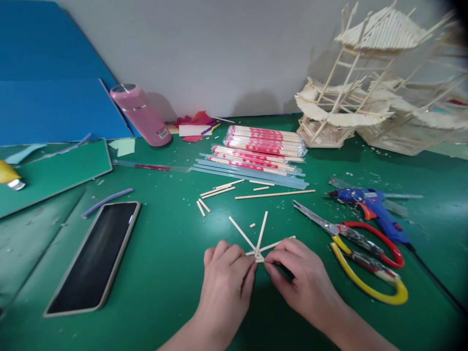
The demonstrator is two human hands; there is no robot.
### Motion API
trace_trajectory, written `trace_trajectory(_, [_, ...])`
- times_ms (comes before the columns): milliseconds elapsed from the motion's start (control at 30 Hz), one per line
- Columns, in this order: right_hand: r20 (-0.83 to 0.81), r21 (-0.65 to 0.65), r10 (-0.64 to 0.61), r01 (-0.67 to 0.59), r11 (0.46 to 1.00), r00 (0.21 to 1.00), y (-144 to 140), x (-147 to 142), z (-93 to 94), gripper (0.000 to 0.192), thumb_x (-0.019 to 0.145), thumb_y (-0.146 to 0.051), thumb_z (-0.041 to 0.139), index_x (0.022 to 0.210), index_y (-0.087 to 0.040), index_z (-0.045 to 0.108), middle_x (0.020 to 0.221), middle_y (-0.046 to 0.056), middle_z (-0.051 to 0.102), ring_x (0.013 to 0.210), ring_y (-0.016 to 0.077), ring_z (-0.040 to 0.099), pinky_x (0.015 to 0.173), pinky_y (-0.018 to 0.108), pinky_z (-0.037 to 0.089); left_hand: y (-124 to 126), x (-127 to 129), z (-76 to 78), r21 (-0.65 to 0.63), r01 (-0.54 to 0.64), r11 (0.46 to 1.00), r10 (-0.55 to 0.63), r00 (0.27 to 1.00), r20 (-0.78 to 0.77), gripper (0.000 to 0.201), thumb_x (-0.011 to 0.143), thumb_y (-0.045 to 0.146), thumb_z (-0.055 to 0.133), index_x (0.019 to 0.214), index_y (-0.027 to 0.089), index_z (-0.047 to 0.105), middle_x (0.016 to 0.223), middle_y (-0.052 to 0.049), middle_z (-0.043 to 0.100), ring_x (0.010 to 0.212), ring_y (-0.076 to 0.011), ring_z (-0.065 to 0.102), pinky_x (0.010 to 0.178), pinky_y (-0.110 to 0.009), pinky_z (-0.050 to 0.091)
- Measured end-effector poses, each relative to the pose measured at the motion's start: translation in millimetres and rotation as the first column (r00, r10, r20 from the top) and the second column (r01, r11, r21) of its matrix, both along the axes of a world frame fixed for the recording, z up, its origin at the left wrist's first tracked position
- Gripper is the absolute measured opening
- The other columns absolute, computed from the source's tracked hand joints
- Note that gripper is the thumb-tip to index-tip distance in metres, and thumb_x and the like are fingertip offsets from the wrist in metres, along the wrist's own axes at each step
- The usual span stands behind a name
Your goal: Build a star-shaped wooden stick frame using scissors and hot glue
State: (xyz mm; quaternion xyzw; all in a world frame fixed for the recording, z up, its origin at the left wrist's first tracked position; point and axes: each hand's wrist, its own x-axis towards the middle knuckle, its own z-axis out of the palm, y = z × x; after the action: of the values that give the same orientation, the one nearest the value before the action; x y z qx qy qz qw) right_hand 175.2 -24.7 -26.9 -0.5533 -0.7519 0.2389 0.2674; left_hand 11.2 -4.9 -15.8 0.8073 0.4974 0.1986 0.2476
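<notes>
Both hands meet at a small frame of thin wooden sticks (262, 233), its sticks fanning out from a common centre. My left hand (227, 273) pinches the frame's near left side between thumb and fingers. From the right, my right hand (302, 278) pinches the opposite end of the short near stick. Fingers hide part of the joint. A tiny stick offcut (252, 225) lies just beyond the frame. Farther off are several loose cut sticks (218, 192) and one longer stick (275, 194).
Right of my hands lie scissors (340, 234) and a blue glue gun (376, 209) with a cord. A phone (95, 258) lies left. Behind are glue sticks (252, 174), wrapped chopsticks (263, 140), a pink bottle (142, 114) and a stick-built pagoda model (343, 117).
</notes>
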Motion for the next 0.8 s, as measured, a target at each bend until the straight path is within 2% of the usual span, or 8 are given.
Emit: trace_trajectory(800, [-0.008,0.014,0.0,0.0,1.0,1.0,0.5,-0.3,0.9,0.01,0.081,-0.017,0.049,0.078,-0.021,0.058,0.075,0.002,0.054,0.072,0.0158,0.05,0.065,0.03,0.037,-0.1,-1.3,-0.9,0.001,0.021,1.0,-0.021,1.0,-0.008,0.016,0.082,0.016,0.049,0.077,0.02,0.064,0.068,-0.002,0.056,0.067,-0.017,0.044,0.06,-0.031,0.031])
